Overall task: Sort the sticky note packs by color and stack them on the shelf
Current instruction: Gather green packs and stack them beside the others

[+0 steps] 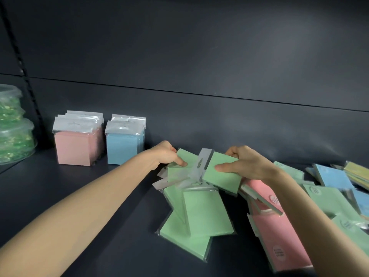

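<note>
On the dark shelf (99, 196) a row of pink packs (75, 148) stands upright at the back left, with a row of blue packs (123, 148) beside it. In the middle, my left hand (167, 154) pinches a green pack (185, 156) at its top edge. My right hand (245, 162) grips another green pack (223, 176), tilted, thumb on its face. Below them several green packs (203, 212) lie fanned out in clear wrappers. To the right, pink packs (279, 236) lie under my right forearm.
A loose heap of green, blue and yellow packs (335, 182) covers the shelf's right side. Two stacked clear tubs with green contents (14, 134) stand at the far left. The dark back wall (199, 56) rises behind everything.
</note>
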Motion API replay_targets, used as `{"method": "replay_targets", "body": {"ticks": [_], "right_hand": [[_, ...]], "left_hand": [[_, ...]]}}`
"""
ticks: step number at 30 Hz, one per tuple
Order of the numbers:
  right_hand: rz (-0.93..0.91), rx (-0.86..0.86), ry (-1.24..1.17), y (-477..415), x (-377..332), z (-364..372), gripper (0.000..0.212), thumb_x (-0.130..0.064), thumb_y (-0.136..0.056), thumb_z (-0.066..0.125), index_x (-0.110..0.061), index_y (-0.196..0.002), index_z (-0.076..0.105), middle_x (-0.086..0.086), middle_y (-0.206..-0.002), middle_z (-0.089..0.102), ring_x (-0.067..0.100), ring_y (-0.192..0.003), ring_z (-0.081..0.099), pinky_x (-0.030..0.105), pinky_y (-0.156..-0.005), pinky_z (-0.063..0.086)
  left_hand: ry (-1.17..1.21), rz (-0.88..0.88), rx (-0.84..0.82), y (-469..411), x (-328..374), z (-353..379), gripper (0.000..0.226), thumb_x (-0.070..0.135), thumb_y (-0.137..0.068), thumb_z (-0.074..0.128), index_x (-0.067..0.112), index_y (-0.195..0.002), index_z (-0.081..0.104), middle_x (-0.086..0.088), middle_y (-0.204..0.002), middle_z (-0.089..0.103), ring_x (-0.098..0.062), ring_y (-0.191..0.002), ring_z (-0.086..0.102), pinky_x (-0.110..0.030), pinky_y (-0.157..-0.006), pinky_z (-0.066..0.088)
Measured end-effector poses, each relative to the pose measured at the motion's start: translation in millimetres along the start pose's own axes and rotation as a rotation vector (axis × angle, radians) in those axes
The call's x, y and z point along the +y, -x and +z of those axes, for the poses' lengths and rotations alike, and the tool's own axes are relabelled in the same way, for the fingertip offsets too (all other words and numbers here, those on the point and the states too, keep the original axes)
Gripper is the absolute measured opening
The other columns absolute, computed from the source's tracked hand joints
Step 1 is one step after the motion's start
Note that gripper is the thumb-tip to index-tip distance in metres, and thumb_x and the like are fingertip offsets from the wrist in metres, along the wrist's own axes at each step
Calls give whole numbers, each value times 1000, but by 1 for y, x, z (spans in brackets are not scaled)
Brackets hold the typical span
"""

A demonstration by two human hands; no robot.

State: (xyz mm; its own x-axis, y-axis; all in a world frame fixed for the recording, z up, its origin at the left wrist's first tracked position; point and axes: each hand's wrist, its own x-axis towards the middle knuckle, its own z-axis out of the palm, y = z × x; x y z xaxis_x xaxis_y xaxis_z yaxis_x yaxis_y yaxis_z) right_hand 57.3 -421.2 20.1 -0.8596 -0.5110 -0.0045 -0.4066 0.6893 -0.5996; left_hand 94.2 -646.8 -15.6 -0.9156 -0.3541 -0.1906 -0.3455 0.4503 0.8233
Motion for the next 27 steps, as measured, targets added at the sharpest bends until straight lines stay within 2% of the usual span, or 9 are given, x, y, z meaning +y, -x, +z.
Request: {"method": "replay_targets", "body": {"ticks": [3,6,7,10,13,17,21,24,27], "right_hand": [[-9,60,-55,-1,-1,1,32,-28,-81,71,-13,-103,54,-2,-108,56,13,-98,54,26,-83,44],[30,101,-270,3,-6,-2,33,-24,-86,66,-11,-112,50,-5,-101,52,11,-65,59,27,-49,49],[36,119,-364,4,-7,-3,34,-23,-87,65,-11,-115,48,-7,-102,51,11,-64,62,29,-47,51],[-39,190,-577,7,-11,-4,27,-17,-86,65,-11,-110,53,0,-107,64,13,-90,67,27,-76,51],[-92,161,-759,12,-20,1,18,-3,-86,64,-12,-97,53,1,-84,70,-2,-51,61,11,-53,45],[-105,35,-913,11,-25,13,27,3,-82,65,-4,-105,53,12,-101,72,22,-87,72,29,-71,59],[-96,-32,-966,10,-29,24,31,5,-81,65,2,-109,53,16,-106,70,27,-92,71,35,-72,60],[-98,-77,-969,10,-32,29,38,4,-81,66,3,-117,52,15,-108,70,28,-95,70,41,-78,59],[-98,-34,-973,10,-35,30,39,3,-80,67,8,-114,50,16,-104,71,27,-91,71,39,-74,60]], "left_hand": [[87,95,116,11,5,-4,29,8,-71,80,12,-89,58,-2,-87,61,-15,-79,58,-26,-71,47],[185,245,253,25,10,-15,43,5,-73,77,17,-104,51,-5,-99,64,-19,-90,63,-37,-83,53],[197,299,278,32,12,-19,48,5,-75,75,19,-113,50,-5,-101,64,-20,-92,63,-38,-84,53],[285,412,342,53,13,-27,46,0,-78,70,21,-115,54,-4,-99,66,-21,-90,64,-37,-79,55],[528,374,346,69,5,-26,32,-6,-75,70,15,-92,53,-9,-95,63,-25,-88,64,-37,-72,58],[933,255,159,76,-4,-21,37,-13,-80,61,11,-107,56,-16,-112,65,-31,-101,66,-41,-79,57],[1244,192,31,79,-3,-15,15,-1,-89,55,9,-99,61,-9,-97,72,-23,-93,68,-38,-80,55],[1191,173,81,79,-6,-13,5,11,-90,59,15,-90,62,-3,-92,71,-18,-86,66,-34,-83,53],[1132,201,101,79,-9,-13,8,7,-88,59,15,-91,60,-4,-94,71,-17,-84,67,-31,-79,52]]}}
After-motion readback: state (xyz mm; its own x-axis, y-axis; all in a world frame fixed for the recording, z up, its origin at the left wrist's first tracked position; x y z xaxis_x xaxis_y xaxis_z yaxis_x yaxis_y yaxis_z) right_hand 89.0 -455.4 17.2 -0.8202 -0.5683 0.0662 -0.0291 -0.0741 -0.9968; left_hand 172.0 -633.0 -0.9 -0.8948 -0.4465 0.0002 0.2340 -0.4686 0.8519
